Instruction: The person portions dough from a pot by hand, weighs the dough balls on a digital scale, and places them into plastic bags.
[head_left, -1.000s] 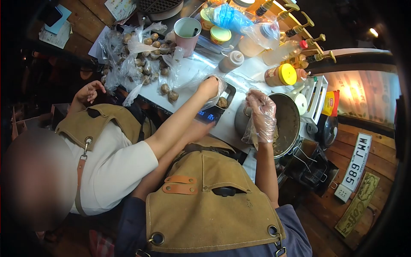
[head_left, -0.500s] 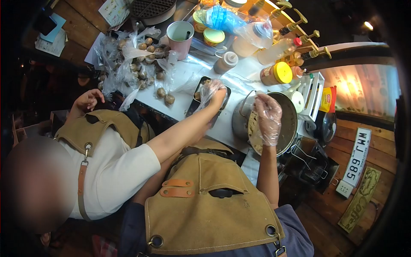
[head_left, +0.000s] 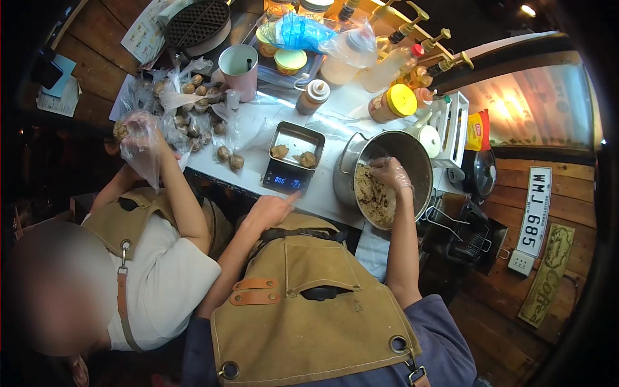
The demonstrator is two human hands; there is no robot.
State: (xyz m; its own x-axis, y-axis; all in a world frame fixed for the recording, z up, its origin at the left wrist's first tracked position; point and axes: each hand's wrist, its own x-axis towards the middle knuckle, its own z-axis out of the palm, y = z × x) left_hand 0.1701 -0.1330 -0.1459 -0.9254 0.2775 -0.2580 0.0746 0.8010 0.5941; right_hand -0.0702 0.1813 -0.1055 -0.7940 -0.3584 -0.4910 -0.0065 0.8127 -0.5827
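Observation:
My left hand, bare, reaches a digital scale with its index finger stretched out to the lit panel's right corner; it holds nothing. On the scale, a metal tray carries two lumps of dough. My right hand, in a clear plastic glove, is inside a large metal pot, its fingers curled into crumbly, dark-flecked dough. The fingertips are partly hidden.
At left, a co-worker's gloved hand holds a dough ball in plastic. Bagged balls, a pink cup, a squeeze bottle and a yellow-lidded jar stand behind. A fryer basket is right of the pot.
The co-worker's gloved hand has left the scale tray and moved left, taking a dough ball. My left hand has come to the scale panel. My right hand has lowered into the dough.

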